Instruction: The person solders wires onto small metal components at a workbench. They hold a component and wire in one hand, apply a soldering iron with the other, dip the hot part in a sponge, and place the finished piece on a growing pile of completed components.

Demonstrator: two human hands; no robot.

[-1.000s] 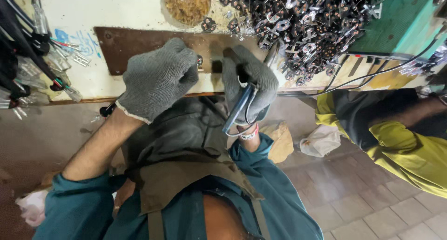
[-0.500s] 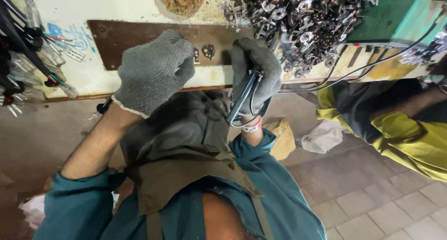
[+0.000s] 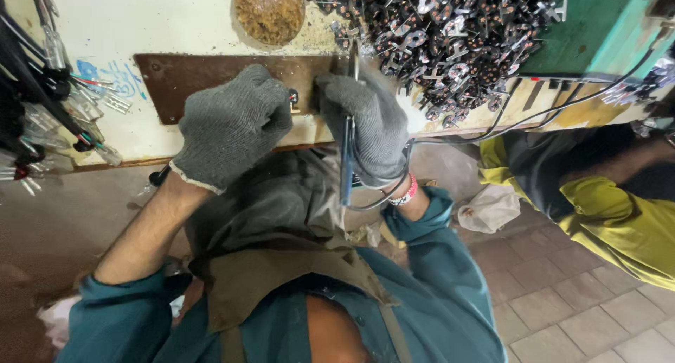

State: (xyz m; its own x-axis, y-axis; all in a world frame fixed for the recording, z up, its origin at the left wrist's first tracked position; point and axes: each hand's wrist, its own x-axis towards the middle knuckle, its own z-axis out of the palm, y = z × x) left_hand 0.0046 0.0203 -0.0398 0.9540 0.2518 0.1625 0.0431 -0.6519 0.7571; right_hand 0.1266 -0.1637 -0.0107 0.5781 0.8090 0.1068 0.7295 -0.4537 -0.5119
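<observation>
Pinching a small metal terminal (image 3: 293,98) in gloved left hand (image 3: 228,127) at the tabletop's (image 3: 162,32) front edge; right hand (image 3: 369,127) clamping blue-handled pliers (image 3: 346,152). Probably light, stiff, slippery; best gripped by its flat sides.

Even daylight, sharp, edges warped

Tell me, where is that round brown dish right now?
The brown dish sits at the top of the head view on the pale bench, just left of the heap of metal parts.
</observation>
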